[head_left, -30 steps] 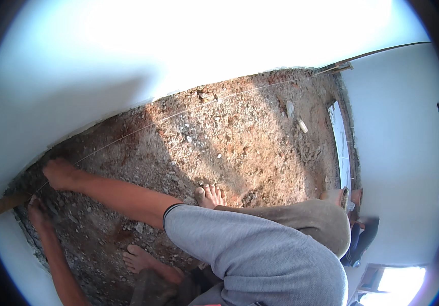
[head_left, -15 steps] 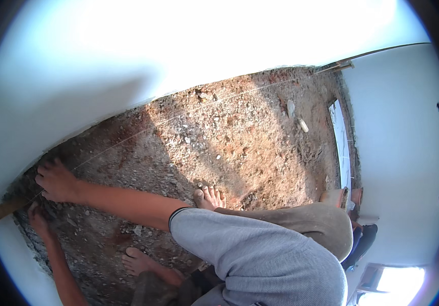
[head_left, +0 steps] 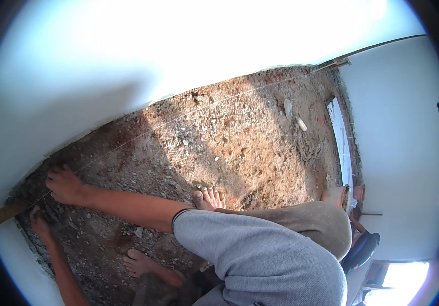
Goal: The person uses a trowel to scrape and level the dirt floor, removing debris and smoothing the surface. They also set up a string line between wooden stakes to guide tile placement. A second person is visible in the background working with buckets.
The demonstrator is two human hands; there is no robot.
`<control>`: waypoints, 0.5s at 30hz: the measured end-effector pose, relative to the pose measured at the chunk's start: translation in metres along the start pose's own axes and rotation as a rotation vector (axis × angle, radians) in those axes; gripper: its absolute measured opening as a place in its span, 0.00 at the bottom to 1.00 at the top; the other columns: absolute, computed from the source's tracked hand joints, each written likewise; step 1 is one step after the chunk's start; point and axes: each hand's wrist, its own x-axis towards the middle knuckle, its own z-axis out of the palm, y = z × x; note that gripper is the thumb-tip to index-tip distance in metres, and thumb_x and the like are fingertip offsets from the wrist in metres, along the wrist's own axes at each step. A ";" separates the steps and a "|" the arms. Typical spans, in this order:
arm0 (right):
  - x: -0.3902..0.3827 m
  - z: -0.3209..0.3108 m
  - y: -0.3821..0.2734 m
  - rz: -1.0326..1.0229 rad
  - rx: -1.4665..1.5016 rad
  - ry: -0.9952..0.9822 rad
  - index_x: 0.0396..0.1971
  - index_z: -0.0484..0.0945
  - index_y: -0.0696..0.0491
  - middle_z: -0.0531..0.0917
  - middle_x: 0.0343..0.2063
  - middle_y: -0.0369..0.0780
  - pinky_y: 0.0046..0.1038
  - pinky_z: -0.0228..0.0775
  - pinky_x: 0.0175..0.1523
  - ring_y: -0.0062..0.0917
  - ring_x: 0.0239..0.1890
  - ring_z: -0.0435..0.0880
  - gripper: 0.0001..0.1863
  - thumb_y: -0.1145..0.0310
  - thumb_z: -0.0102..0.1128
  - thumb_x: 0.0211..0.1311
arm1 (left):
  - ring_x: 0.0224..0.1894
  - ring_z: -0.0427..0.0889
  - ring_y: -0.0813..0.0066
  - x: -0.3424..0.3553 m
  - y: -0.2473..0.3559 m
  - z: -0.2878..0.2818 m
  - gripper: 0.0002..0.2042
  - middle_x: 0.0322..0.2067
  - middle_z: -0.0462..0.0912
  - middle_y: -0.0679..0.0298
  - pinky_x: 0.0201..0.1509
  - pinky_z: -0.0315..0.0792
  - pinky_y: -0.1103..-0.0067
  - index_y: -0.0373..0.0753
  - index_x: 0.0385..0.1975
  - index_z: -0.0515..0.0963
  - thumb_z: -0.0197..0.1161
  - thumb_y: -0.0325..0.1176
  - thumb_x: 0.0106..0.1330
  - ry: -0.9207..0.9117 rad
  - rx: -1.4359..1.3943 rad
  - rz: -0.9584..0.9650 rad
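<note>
A thin pale string (head_left: 127, 141) runs low over the rough ground, from a wooden strip (head_left: 9, 214) at the left wall toward the far right corner. My right hand (head_left: 66, 186) is over the string near its left end, palm down with curled fingers; what they hold, if anything, is hidden. Just nearer to me, my left hand (head_left: 41, 224) has its fingers drawn together, the tips at the string beside the strip's end. Whether the string is between them cannot be made out.
A white wall (head_left: 178, 46) borders the ground on the far side. Stones and a pale cylindrical piece (head_left: 301, 124) lie on the soil (head_left: 260, 148). Reddish pots (head_left: 336, 196) stand at the right beside a long white panel (head_left: 341, 137). Another person (head_left: 362, 247) is partly visible beyond my knee.
My right hand has shifted slightly right and toward me along the string, its fingers more curled. My left hand has barely moved. At the right, the other person's arm has come into sight.
</note>
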 end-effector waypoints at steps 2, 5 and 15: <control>0.000 -0.001 0.002 -0.002 0.002 0.006 0.45 0.84 0.58 0.80 0.54 0.48 0.58 0.63 0.70 0.45 0.64 0.74 0.19 0.66 0.70 0.54 | 0.30 0.71 0.82 0.001 -0.003 0.000 0.10 0.31 0.76 0.70 0.34 0.66 0.81 0.35 0.50 0.78 0.59 0.33 0.77 0.013 0.065 0.010; -0.001 -0.009 0.005 0.013 -0.149 -0.023 0.44 0.85 0.57 0.80 0.54 0.47 0.57 0.64 0.69 0.45 0.63 0.76 0.18 0.67 0.69 0.53 | 0.30 0.72 0.79 0.001 -0.001 0.006 0.11 0.32 0.77 0.68 0.35 0.67 0.80 0.34 0.51 0.79 0.57 0.32 0.75 0.090 0.034 0.040; -0.007 -0.072 -0.001 0.058 -0.105 -0.084 0.45 0.84 0.59 0.80 0.56 0.50 0.54 0.65 0.69 0.46 0.62 0.78 0.20 0.67 0.67 0.52 | 0.39 0.79 0.71 0.011 -0.010 0.008 0.13 0.38 0.84 0.60 0.47 0.74 0.74 0.30 0.48 0.82 0.58 0.30 0.71 0.117 0.188 0.209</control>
